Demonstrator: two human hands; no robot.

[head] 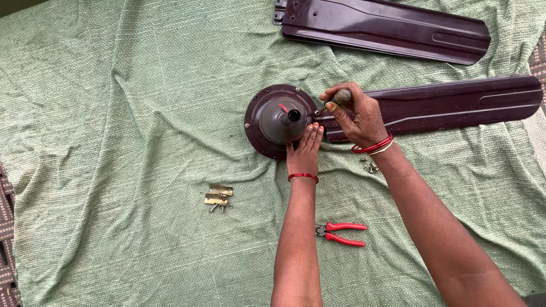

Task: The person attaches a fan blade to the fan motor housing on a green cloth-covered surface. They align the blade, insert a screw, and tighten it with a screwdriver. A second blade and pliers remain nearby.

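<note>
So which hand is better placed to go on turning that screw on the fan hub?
The right hand, probably. It already grips the screwdriver handle, its tip down at the hub rim where the blade joins. The left hand lies flat against the hub's near edge, steadying it.

Soft, even daylight fills the view; shadows are faint and short. The picture is sharp throughout, with mild glare along the glossy fan blades [392, 25].
</note>
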